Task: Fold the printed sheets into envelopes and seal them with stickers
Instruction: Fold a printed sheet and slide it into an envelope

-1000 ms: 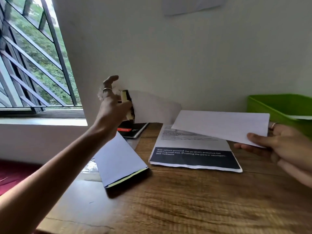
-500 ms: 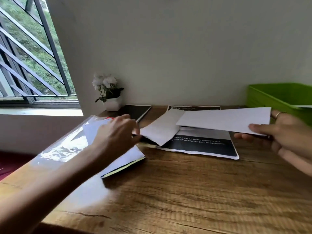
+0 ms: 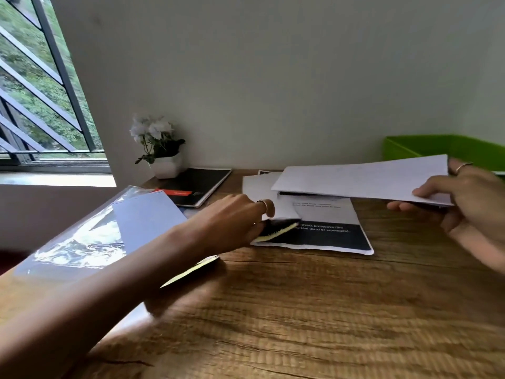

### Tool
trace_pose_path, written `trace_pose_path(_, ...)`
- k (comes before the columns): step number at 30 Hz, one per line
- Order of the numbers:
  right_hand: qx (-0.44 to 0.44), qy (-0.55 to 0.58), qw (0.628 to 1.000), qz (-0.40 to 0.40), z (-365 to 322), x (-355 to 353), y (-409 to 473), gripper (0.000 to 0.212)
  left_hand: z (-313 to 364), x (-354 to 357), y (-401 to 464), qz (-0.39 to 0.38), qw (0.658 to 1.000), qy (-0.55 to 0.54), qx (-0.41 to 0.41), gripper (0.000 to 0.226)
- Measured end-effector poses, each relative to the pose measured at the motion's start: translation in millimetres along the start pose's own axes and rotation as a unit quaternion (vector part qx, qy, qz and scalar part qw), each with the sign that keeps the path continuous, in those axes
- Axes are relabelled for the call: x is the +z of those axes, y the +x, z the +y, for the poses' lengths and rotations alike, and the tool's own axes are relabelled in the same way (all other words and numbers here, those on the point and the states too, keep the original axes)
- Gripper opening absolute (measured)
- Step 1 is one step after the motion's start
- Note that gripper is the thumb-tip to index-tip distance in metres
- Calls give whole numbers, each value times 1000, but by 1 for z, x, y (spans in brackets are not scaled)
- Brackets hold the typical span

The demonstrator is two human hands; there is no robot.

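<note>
My left hand (image 3: 235, 217) reaches across the table and pinches a small sheet (image 3: 278, 227), white on top and dark with a yellow edge below. That small sheet lies low over the left side of a printed sheet (image 3: 328, 233), which has a black band of white text and rests flat on the wooden table (image 3: 300, 310). My right hand (image 3: 470, 198) holds a folded white sheet (image 3: 360, 179) by its right end, level above the printed sheet.
A clear plastic sleeve (image 3: 82, 242) with a pale envelope (image 3: 147, 214) on it lies at the left under my forearm. A black notebook (image 3: 196, 184) and a white flower pot (image 3: 166, 165) stand by the wall. A green tray (image 3: 437, 146) sits at the far right.
My left hand has come down from near the wall and moved right with the small sheet, onto the printed sheet. My right hand still holds the folded sheet in about the same place.
</note>
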State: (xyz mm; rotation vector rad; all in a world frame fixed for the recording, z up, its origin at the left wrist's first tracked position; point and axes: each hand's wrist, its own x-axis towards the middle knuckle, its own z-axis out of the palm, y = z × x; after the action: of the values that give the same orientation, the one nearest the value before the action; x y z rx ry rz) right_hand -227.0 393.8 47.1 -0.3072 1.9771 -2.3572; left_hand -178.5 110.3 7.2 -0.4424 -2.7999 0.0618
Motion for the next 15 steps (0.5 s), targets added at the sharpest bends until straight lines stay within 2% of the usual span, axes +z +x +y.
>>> trace_pose_path(9, 31, -69, 995, 59, -17, -14, 10, 27, 18, 9, 26, 35, 991, 122, -34, 42)
trace_pose_path(12, 52, -95, 993, 44, -13, -20, 13, 23, 18, 15, 29, 33, 997, 60, -41, 48)
trace_pose_path(15, 75, -118, 990, 33, -10, -25, 18, 22, 8, 28, 32, -35, 997, -59, -47, 62)
